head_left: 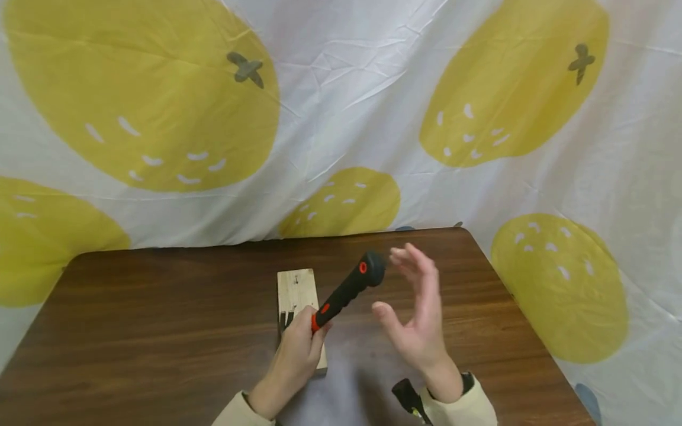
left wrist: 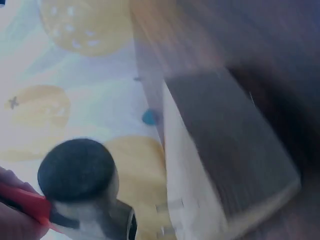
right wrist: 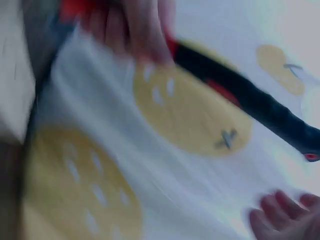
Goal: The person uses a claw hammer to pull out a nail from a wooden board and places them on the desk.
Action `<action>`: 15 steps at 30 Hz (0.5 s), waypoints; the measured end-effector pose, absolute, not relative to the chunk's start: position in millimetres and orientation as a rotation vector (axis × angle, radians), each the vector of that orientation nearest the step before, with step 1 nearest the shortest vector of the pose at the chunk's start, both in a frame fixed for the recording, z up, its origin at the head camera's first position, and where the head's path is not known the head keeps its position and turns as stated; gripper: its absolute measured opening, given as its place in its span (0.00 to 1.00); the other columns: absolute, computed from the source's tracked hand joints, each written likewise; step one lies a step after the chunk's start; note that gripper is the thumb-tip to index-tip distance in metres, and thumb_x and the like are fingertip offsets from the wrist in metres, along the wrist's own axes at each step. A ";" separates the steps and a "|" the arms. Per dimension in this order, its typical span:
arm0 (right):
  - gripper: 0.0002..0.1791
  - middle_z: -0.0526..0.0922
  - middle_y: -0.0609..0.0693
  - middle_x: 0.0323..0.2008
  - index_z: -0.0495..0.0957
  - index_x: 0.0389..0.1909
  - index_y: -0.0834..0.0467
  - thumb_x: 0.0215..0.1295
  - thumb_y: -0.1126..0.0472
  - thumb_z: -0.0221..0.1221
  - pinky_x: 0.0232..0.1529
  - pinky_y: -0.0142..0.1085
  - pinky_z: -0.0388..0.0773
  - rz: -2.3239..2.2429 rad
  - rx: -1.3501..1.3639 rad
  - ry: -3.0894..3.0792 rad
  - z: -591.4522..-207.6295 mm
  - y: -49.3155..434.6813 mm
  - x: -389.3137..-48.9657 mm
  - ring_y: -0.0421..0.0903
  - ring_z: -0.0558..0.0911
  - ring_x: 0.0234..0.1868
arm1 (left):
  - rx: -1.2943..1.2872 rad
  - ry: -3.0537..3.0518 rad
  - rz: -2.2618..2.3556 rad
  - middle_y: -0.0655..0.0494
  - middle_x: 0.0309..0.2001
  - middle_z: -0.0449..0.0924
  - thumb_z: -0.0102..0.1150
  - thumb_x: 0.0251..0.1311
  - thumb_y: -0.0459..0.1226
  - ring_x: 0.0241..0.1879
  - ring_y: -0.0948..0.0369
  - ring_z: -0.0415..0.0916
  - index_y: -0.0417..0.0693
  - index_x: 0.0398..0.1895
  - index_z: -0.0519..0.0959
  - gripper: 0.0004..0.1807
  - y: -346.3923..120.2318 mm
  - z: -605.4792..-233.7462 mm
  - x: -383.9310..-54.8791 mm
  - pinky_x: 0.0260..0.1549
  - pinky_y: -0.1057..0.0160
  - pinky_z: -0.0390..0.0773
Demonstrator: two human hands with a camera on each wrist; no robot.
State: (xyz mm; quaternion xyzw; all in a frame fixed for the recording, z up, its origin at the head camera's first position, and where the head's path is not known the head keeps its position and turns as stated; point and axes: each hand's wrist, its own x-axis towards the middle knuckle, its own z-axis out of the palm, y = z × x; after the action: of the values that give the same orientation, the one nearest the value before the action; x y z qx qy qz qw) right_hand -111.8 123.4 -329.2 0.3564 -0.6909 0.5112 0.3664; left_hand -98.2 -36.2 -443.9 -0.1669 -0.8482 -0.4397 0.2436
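Note:
My left hand (head_left: 295,343) grips a hammer (head_left: 346,296) near its head, with the black and red handle slanting up to the right. The hammer's round dark striking face (left wrist: 77,170) shows in the left wrist view. Under that hand lies a pale wooden block (head_left: 298,290), with a small nail (head_left: 296,279) near its far end; the hand and hammer cover part of it. My right hand (head_left: 421,313) is raised beside the handle's butt end, fingers apart from it and holding nothing. In the right wrist view, its fingertips (right wrist: 280,212) appear at lower right, below the handle (right wrist: 240,92).
The block rests on a brown wood-grain table (head_left: 160,331). A white cloth (head_left: 341,106) with yellow fruit shapes hangs behind the table and along its right side. A black object (head_left: 407,396) sits by the right sleeve (head_left: 463,408).

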 end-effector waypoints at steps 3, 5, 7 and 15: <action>0.36 0.76 0.54 0.48 0.63 0.53 0.74 0.61 0.45 0.54 0.54 0.34 0.69 1.760 0.974 -2.002 -342.7 110.2 -109.7 0.39 0.74 0.51 | -0.467 -2.234 -1.328 0.64 0.21 0.61 0.53 0.60 0.40 0.21 0.71 0.58 0.42 0.27 0.67 0.11 -25.4 -444.3 -92.7 0.17 0.74 0.62; 0.30 0.79 0.58 0.41 0.66 0.46 0.73 0.64 0.47 0.51 0.51 0.37 0.72 2.013 1.016 -2.029 -349.4 98.7 -109.8 0.40 0.77 0.46 | -0.490 -2.211 -1.398 0.61 0.23 0.66 0.49 0.63 0.41 0.23 0.70 0.62 0.40 0.32 0.68 0.11 -17.8 -446.3 -88.9 0.19 0.73 0.66; 0.23 0.78 0.62 0.31 0.65 0.38 0.74 0.67 0.53 0.49 0.41 0.38 0.78 2.195 1.066 -1.943 -355.0 87.1 -110.6 0.40 0.80 0.36 | -0.513 -2.204 -1.466 0.58 0.25 0.69 0.46 0.65 0.39 0.24 0.69 0.64 0.37 0.36 0.69 0.11 -11.6 -448.0 -85.0 0.20 0.71 0.68; 0.23 0.53 0.48 0.08 0.57 0.16 0.62 0.67 0.55 0.50 0.06 0.34 0.47 2.462 0.850 -1.670 -357.2 64.6 -123.9 0.39 0.53 0.07 | -0.577 -2.199 -1.365 0.49 0.39 0.73 0.49 0.63 0.36 0.36 0.61 0.71 0.33 0.49 0.66 0.16 -20.8 -443.3 -82.2 0.32 0.64 0.74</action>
State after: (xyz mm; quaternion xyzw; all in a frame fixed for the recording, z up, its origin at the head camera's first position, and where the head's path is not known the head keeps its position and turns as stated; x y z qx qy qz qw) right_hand -123.9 64.6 -357.2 0.2746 -0.5395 0.7956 0.0238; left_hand -82.2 -20.8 -443.3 -0.2112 -0.8046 -0.4992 0.2424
